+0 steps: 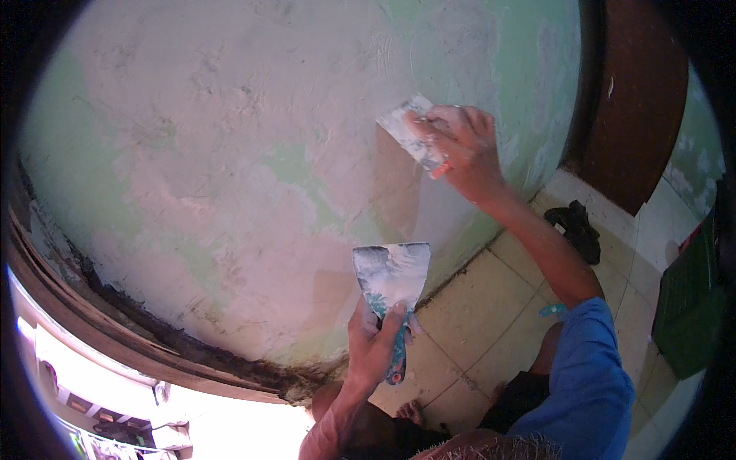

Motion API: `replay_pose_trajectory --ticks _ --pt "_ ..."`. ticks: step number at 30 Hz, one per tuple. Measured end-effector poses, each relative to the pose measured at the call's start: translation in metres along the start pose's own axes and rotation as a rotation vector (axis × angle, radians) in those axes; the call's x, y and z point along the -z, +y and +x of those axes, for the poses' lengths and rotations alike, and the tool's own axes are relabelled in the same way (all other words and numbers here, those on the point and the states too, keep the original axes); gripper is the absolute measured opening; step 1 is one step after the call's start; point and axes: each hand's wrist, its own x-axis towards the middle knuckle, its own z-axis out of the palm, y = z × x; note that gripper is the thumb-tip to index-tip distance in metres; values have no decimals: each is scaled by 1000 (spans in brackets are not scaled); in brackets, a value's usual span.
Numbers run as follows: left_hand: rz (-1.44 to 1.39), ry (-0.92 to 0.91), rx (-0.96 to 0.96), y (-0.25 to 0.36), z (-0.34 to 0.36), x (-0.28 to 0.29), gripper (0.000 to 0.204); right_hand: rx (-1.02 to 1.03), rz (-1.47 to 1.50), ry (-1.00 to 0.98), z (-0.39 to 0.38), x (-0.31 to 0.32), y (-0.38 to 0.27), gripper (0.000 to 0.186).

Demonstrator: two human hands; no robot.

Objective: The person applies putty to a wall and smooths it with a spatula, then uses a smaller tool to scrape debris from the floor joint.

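My left hand [369,345] is wrapped round the teal handle of a wide putty knife [395,268], its blade pointing up and smeared with white filler. Higher and to the right, my right hand [464,146] grips a second putty knife [410,126], whose blade is coated in white paste and lies close to the wall; whether it touches cannot be made out. A bit of orange shows at the lower end of this tool. The wall [230,138] in front of me is pale green, with large whitish-pink patches of filler over it.
A brown wooden door [636,100] stands at the right, beside a dark cloth-like bundle [576,230] on the tiled floor [475,307]. A green crate [690,299] sits at the far right. A wooden frame [138,337] edges a bright opening at lower left.
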Motion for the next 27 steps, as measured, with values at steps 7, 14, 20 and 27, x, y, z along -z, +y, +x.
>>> replay_pose_trajectory --ticks 7,14,20,27 --pt "-27 -23 -4 -4 1 1 25 -313 -28 132 65 3 43 50" --pt "-25 5 -12 -6 3 3 25 -739 87 24 64 5 17 31" --pt "-35 -7 27 1 0 4 24 -403 30 53 81 -1 -44 28" --pt "-51 9 6 0 2 2 23 -405 -47 32 62 26 -25 28"
